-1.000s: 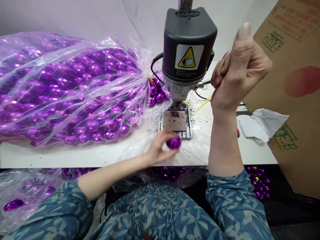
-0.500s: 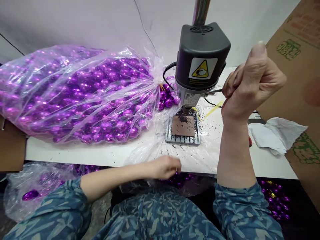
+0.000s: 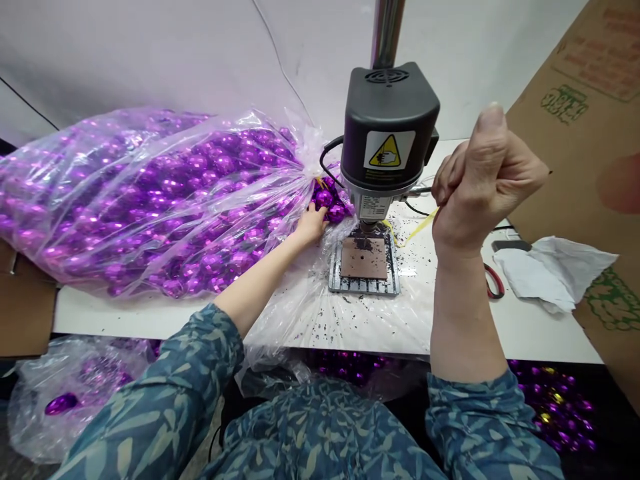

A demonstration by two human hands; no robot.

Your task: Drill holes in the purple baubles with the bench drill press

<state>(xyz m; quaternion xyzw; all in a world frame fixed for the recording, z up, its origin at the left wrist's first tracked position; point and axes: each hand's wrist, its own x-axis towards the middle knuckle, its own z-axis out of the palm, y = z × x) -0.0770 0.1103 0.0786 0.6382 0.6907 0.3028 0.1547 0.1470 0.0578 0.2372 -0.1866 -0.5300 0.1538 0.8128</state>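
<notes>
My left hand reaches to the gathered neck of a big clear plastic bag full of shiny purple faceted balls. Its fingers are apart and touch the loose purple balls there; no firm grip shows. My right hand is a closed fist, thumb up, around the end of the drill press lever. The black drill press head carries a yellow warning sticker. Under its chuck lies a brown square plate with a small hole, on a slotted metal base.
Dark shavings are strewn over the white table and a clear plastic sheet. At right lie red-handled pliers, crumpled white paper and a large cardboard box. More purple balls are below the table edge.
My left hand has moved from the front table edge up to the purple balls by the bag's neck. My right hand stays on the lever. The view has shifted slightly.
</notes>
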